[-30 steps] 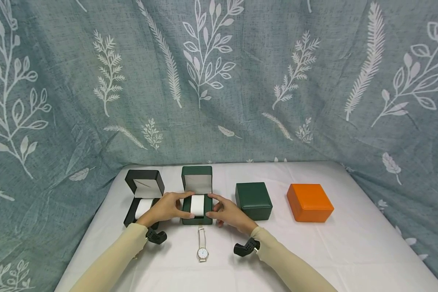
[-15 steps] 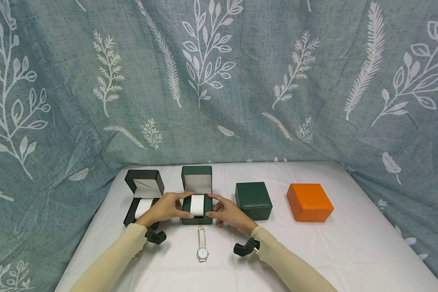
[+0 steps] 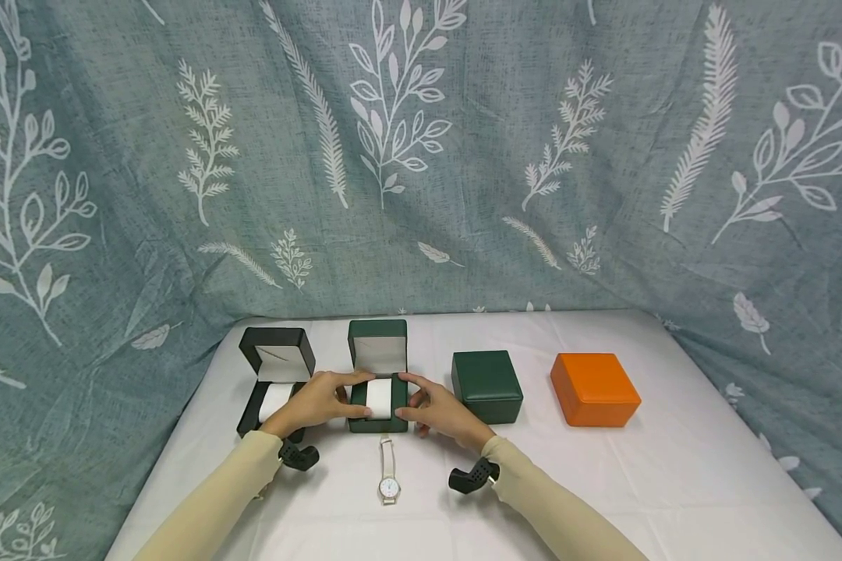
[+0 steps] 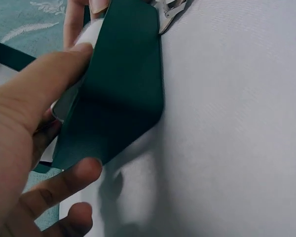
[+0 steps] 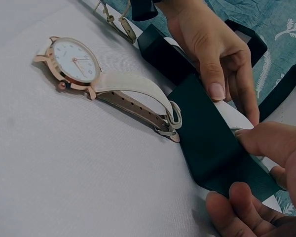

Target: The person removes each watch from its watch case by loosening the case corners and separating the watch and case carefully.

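An open green watch box (image 3: 379, 426) stands mid-table, a white cushion (image 3: 379, 398) in its base. From the left, my left hand (image 3: 319, 403) pinches the cushion, thumb at its front end and forefinger at the back. My right hand (image 3: 447, 413) grips it likewise from the right. In the left wrist view the left thumb (image 4: 54, 74) reaches over the rim of the green box (image 4: 123, 64), other fingers below its side. In front lies a wristwatch (image 5: 75, 60) with a rose-gold case, its pale strap running toward the box.
Left of the green box stands an open black watch box (image 3: 275, 338) with a white cushion, partly behind my left hand. To the right sit a closed green box (image 3: 487, 383) and an orange box (image 3: 595, 387). Another strap buckle (image 5: 123, 27) shows in the right wrist view.
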Tool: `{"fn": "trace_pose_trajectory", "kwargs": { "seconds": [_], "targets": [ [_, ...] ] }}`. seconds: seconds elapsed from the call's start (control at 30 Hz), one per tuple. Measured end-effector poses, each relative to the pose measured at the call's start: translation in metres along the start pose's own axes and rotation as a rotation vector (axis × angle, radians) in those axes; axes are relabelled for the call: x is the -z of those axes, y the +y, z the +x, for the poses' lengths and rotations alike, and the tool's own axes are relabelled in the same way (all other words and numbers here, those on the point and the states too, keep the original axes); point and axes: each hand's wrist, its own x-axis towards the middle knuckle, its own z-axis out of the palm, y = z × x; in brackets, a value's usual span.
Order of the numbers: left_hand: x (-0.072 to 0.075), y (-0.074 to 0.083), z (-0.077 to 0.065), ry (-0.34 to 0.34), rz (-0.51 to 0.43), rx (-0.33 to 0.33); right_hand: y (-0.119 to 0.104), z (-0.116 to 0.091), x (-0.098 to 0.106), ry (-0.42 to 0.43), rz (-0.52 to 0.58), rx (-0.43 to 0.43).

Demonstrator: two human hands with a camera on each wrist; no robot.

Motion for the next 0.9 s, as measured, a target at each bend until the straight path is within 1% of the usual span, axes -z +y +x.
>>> {"fn": "trace_pose_trajectory", "kwargs": {
  "seconds": [0.1,0.33,0.4,0.53,0.73,0.9],
  "targets": [
    [0.001,0.002,0.001,0.008,0.013,-0.014,0.0,0.0,0.0,0.004,0.007,0.001],
    [0.001,0.002,0.0,0.003,0.007,-0.019,-0.002,-0.002,-0.002,0.007,0.01,-0.005],
    [0.001,0.002,-0.001,0.014,0.008,-0.026,-0.003,-0.004,-0.002,0.008,0.008,-0.009],
    [0.004,0.004,0.001,0.072,-0.004,-0.044,-0.007,-0.007,0.0,0.002,0.008,-0.01],
    [0.005,0.007,0.004,0.159,-0.026,-0.025,-0.016,-0.009,0.003,-0.002,-0.01,0.006],
    [0.005,0.009,0.003,0.207,-0.043,-0.045,-0.026,-0.012,0.007,0.013,-0.041,0.034]
  ]
}}
